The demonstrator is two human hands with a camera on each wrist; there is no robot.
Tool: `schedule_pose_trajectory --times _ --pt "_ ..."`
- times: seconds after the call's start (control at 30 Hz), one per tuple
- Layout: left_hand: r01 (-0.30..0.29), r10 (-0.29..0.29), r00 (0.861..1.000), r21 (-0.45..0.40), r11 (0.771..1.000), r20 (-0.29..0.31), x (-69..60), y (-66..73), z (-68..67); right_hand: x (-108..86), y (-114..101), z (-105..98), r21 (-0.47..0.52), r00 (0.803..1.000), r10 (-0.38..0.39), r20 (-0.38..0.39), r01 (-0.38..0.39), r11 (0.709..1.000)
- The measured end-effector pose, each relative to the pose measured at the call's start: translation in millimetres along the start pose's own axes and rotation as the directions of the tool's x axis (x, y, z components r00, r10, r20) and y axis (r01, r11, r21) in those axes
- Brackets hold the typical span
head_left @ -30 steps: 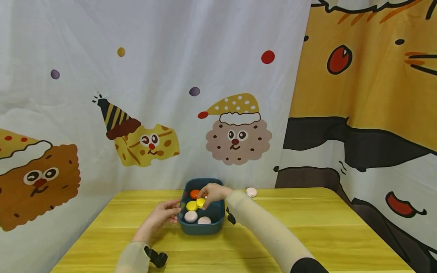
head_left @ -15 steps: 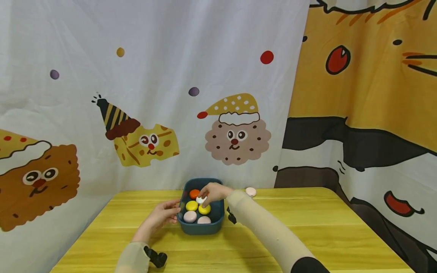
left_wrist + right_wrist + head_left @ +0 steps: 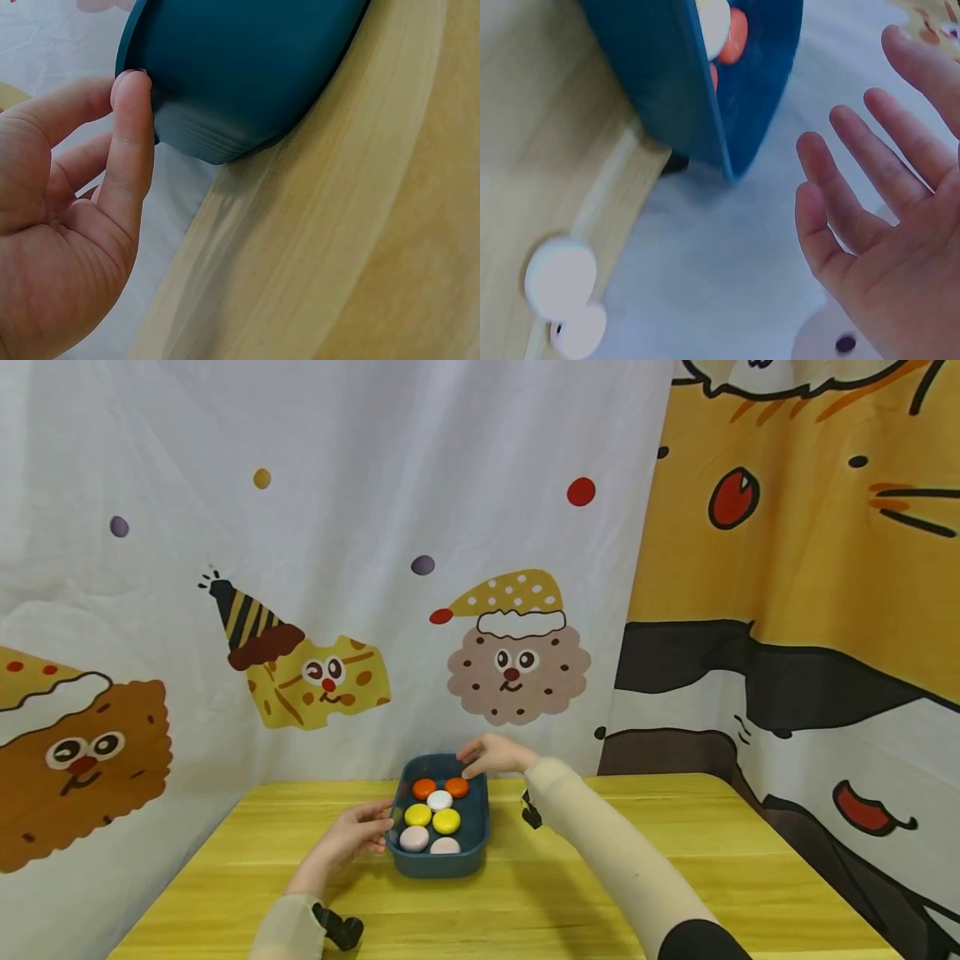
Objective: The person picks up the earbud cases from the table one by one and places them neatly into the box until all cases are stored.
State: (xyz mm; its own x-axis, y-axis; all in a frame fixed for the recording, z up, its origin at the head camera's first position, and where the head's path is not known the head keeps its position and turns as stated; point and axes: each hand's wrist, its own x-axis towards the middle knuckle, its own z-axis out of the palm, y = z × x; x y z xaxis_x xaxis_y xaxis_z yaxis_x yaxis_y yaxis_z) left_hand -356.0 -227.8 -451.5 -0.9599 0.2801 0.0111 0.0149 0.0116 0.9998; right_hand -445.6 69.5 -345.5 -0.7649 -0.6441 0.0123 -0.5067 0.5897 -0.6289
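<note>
A dark blue plastic bin (image 3: pixel 472 862) stands on the table, holding smooth round discs. Inside are two orange discs (image 3: pixel 424 789), a white disc (image 3: pixel 439 801), two yellow discs (image 3: pixel 447 822) and two pale pink discs (image 3: pixel 414 838). My left hand (image 3: pixel 354 833) pinches the bin's left rim between thumb and forefinger, which the left wrist view shows closely. Above the bin's far right corner hovers my right hand (image 3: pixel 495 754). Its fingers are relaxed and hold nothing; the right wrist view shows the palm bare and apart from the bin.
In the right wrist view a pale disc (image 3: pixel 561 277) lies on the wooden table (image 3: pixel 637 860) near its far edge. Beside it is another pale round shape (image 3: pixel 580 330) with a dark mark. A printed white curtain (image 3: pixel 337 485) hangs right behind the table.
My right hand has let go of the white disc and risen out of the bin, backward and right. The disc lies below the orange ones. The left hand keeps its place.
</note>
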Motion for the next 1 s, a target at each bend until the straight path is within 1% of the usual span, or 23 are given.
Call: schedule_pose_trajectory --times 0.07,0.23,0.43,0.53,0.7,0.83,1.0 --pt "-0.002 0.002 1.000 0.001 1.000 -0.004 -0.4 -0.1 -0.8 -3.0 5.6 -7.5 0.015 1.000 0.007 -0.029 -0.006 1.000" --pt "-0.006 0.006 1.000 0.007 1.000 -0.008 -1.2 0.3 -2.8 -11.0 19.8 -22.9 0.058 0.997 0.007 -0.075 -0.002 0.998" --pt "-0.002 0.002 1.000 0.009 1.000 -0.008 -1.5 1.1 -3.6 -25.6 33.8 -34.9 0.058 0.992 0.029 -0.120 -0.022 0.998" --pt "0.003 -0.003 1.000 0.009 1.000 -0.007 -1.2 1.8 -3.6 -33.6 42.4 -38.5 0.098 0.990 0.028 -0.135 -0.014 0.995" --pt "0.004 -0.004 1.000 0.004 1.000 0.000 -1.1 2.4 -2.8 -45.1 62.8 -36.4 0.159 0.987 0.049 -0.150 -0.025 0.987" --pt "0.003 -0.003 1.000 -0.005 1.000 0.005 -1.5 1.6 -1.7 -53.3 80.0 -30.3 0.164 0.982 0.092 -0.167 -0.065 0.984" --pt "0.000 0.000 1.000 -0.006 1.000 0.012 -1.1 0.1 -0.3 -62.0 98.8 -21.7 0.192 0.971 0.159 -0.178 -0.124 0.973"
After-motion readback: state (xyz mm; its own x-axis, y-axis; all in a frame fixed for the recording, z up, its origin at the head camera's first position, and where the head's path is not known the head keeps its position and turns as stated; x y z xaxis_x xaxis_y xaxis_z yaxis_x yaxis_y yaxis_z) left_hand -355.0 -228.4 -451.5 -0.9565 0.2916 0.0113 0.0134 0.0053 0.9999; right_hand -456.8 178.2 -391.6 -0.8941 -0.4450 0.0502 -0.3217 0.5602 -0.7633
